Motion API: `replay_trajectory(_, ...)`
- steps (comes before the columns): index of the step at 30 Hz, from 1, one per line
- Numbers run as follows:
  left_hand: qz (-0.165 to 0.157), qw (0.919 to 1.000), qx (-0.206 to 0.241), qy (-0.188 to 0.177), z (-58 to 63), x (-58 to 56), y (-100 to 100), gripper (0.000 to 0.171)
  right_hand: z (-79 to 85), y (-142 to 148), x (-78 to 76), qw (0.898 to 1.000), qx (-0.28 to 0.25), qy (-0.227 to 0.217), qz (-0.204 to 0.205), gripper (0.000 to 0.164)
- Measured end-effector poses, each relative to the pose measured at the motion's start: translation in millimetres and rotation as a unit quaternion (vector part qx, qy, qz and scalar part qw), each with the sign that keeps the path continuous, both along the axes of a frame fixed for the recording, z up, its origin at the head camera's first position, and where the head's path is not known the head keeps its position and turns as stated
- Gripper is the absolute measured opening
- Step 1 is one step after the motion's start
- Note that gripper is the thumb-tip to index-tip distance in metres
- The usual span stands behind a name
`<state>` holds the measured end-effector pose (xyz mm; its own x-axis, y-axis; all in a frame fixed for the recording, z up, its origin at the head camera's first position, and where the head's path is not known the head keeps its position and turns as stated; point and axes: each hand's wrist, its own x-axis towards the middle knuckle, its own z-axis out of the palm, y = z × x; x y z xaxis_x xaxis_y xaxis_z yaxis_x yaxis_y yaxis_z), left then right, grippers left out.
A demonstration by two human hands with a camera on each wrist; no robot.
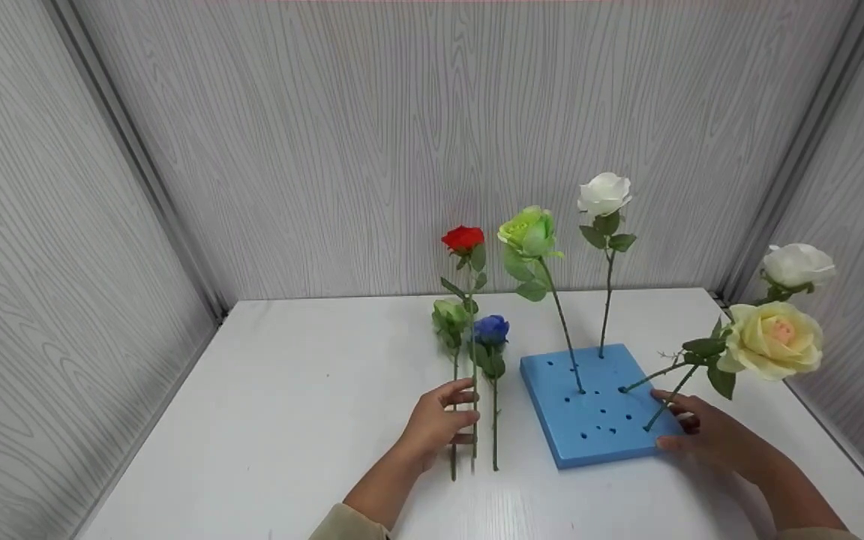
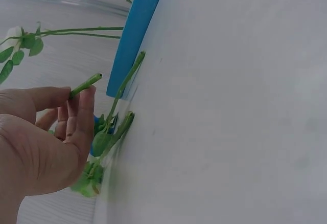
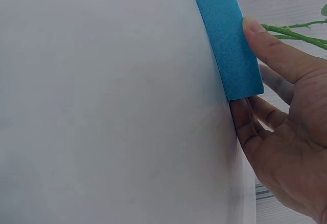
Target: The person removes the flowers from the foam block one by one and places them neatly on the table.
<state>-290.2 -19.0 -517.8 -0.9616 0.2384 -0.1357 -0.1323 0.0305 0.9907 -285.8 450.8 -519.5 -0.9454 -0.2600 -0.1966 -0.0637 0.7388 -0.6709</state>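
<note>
My left hand (image 1: 438,421) pinches the stem of a red rose (image 1: 463,239) between thumb and fingers. The cut end of that stem (image 2: 86,85) sticks out past the fingertips in the left wrist view. Under it on the table lie a pale green rose (image 1: 448,319) and a blue rose (image 1: 492,330), side by side with stems toward me. My right hand (image 1: 709,435) holds the near right corner of a blue block (image 1: 563,431) dotted with holes, thumb at its top edge and fingers along its side.
Standing in the block are a bright green rose (image 1: 529,234) and a white rose (image 1: 604,195). A cream rose (image 1: 773,341) and another white rose (image 1: 799,266) lean out to the right over my right hand. Wood-grain panels (image 1: 342,150) wall the white table (image 1: 289,420) at back and sides.
</note>
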Motion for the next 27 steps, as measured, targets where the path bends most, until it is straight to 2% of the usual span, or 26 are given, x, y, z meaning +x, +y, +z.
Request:
replay_trajectory(14, 0.008, 0.9998, -0.017, 0.003, 1.2, 7.2, -12, 0.061, 1.8, 0, -0.5, 1.000, 0.010, 0.000, 0.004, 0.092)
replay_trajectory(20, 0.011, 0.9998, -0.015, 0.003, 1.1, 8.7, -20, 0.062, 1.8, -1, 0.6, 1.000, 0.012, 0.014, 0.011, 0.089)
replay_trajectory(27, 0.015, 0.9997, -0.016, 0.001, 2.7, 9.7, -29, 0.061, 1.4, -1, -0.8, 1.000, 0.011, 0.003, 0.002, 0.091)
